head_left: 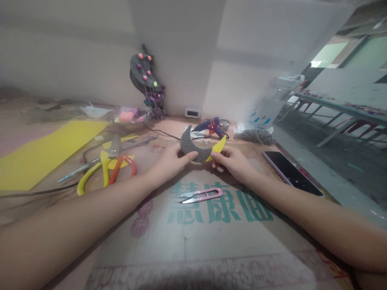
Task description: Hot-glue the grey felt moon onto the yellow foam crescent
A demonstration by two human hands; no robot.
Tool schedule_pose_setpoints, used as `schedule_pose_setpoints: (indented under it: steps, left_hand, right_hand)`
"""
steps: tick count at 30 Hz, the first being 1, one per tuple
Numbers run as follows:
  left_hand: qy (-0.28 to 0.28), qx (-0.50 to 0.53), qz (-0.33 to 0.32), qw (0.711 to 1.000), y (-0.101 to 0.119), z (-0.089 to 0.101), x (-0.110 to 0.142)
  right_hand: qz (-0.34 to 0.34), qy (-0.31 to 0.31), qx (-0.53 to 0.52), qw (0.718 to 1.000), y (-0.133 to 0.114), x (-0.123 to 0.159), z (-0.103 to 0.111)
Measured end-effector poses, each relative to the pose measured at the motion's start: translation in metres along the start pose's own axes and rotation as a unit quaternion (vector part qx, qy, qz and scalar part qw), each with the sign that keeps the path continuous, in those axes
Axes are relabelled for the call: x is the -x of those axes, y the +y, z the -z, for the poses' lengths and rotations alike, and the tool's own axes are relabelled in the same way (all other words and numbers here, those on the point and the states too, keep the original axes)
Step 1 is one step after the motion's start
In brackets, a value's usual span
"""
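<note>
Between my two hands, raised above the table, is a yellow crescent moon shape (191, 148) wrapped in grey yarn over most of its length; its right tip is bare yellow. My left hand (174, 160) grips the wrapped part, thumb in front and fingers behind. With thumb and fingertips, my right hand (230, 161) pinches it where the yarn gives way to yellow. Whether a loose yarn end is in those fingers cannot be made out. Pink thread snips (210, 195) lie on the printed board (187, 241) below my hands.
Behind the crescent stands a blue hot glue gun (211, 127). Scissors (107, 169) and yellow sheet (51, 153) lie left; a phone (290, 171), grey yarn (256, 136) and a bottle (266, 104) are right. A beaded grey moon (142, 74) leans on the wall.
</note>
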State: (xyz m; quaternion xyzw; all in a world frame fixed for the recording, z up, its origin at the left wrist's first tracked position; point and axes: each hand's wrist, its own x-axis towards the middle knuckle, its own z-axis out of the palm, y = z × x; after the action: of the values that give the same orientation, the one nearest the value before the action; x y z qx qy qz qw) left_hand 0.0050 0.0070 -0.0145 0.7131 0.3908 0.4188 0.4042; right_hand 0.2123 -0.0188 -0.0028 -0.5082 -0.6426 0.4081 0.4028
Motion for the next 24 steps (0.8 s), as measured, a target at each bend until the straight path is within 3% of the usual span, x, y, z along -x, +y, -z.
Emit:
schedule_pose_setpoints:
  steps: [13, 20, 24]
  left_hand:
    - [-0.022, -0.018, 0.0, 1.0, -0.0006, 0.0011, -0.0001]
    - [0.026, -0.027, -0.002, 0.999, 0.0043, 0.0011, 0.0023]
    - [0.026, -0.007, 0.016, 1.0, 0.0058, 0.0006, 0.0027]
  right_hand:
    - [-0.024, 0.017, -0.021, 0.999, 0.0018, -0.0001, 0.0011]
    - [-0.01, 0.008, -0.121, 0.993, 0.0054, 0.0007, -0.0044]
    - [0.015, 0.005, -0.081, 0.997, 0.0063, -0.0005, -0.0036]
